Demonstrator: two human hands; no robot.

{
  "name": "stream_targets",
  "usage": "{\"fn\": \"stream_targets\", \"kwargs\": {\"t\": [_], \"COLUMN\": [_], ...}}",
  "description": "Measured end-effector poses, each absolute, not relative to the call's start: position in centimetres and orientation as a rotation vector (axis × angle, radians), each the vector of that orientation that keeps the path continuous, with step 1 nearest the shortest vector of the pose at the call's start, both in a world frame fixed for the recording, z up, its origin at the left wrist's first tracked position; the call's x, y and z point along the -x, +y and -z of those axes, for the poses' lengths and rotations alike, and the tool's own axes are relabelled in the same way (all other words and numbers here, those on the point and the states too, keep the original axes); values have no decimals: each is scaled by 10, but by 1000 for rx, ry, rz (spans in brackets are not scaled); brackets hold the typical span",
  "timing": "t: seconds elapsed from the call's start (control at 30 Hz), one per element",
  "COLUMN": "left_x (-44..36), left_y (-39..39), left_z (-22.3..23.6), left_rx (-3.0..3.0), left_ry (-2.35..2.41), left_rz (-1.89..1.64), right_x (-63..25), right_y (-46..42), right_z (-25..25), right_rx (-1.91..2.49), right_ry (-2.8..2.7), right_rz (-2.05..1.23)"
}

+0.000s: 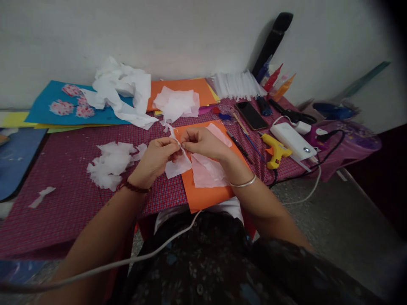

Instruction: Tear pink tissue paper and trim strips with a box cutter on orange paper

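Between my two hands is a piece of thin white tissue paper (178, 166), gathered narrow where my fingers meet and spreading out below and above them. My left hand (158, 157) pinches it from the left, and my right hand (203, 143) pinches it from the right, fingertips nearly touching. Under my right hand lies an orange sheet (203, 197) with pale tissue pieces (210, 173) on it. A heap of torn white tissue (111, 163) sits left of my left hand. Just beyond my hands is a stack of white tissue squares (176, 103).
Red-and-white tissue flowers (62, 107) and crumpled white tissue (122, 84) lie on a blue sheet (41, 101). To the right are a yellow glue gun (276, 151), a white power bank (294, 140), a phone (251, 115), a pen (240, 146) and scissors (292, 112). A white cable (152, 254) crosses before my body.
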State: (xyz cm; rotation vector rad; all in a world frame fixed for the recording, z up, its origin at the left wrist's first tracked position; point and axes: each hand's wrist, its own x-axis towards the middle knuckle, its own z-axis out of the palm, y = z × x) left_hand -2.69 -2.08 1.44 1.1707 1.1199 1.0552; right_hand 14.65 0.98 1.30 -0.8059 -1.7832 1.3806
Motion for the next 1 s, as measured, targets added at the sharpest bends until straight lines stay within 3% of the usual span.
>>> {"fn": "stream_targets", "kwargs": {"t": [0.27, 0.57, 0.77, 1.0], "left_x": [27, 24, 27, 26], "left_y": [-26, -32, -28, -28], "left_z": [-16, -22, -16, -19], "left_rx": [-1412, -1558, -1465, -1380], "left_ry": [1205, 1326, 1243, 1134], "left_rz": [-1087, -1051, -1071, -1097], "right_x": [-151, -151, -150, -148], "right_y": [9, 6, 8, 9], "right_z": [-15, -17, -15, -13], "right_rx": [798, 898, 789, 771], "right_ry": [-1816, -1963, -1823, -1738], "right_rz": [-1345, -1086, -1363, -1437]}}
